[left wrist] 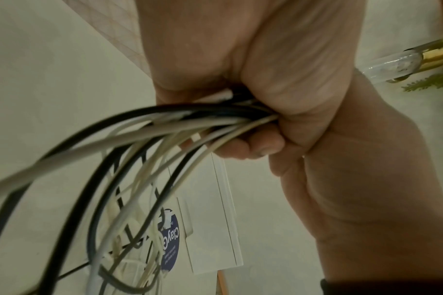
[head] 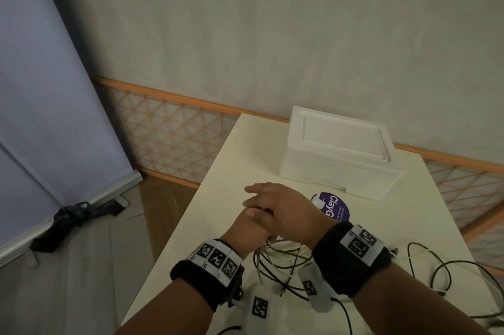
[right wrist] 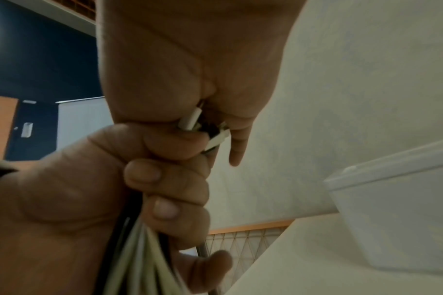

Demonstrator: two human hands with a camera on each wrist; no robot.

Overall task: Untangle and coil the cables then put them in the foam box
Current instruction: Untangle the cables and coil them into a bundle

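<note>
A bundle of black and white cables [head: 275, 258] hangs in loops from my left hand [head: 245, 228], which grips it in a fist above the table. In the left wrist view the cable bundle [left wrist: 165, 127] runs out of the curled left hand [left wrist: 266, 59]. My right hand [head: 286, 211] lies across the top of that fist with fairly straight fingers. In the right wrist view, white connector ends [right wrist: 191, 119] poke up from the left hand [right wrist: 114, 189] into the right hand [right wrist: 190, 59]. The white foam box [head: 338, 168] stands behind with its lid on.
A round purple label [head: 335, 207] lies on the cream table [head: 231, 171] between my hands and the box. More loose black and white cables [head: 447, 269] sprawl at the right front. The table's left edge drops to the floor close to my left arm.
</note>
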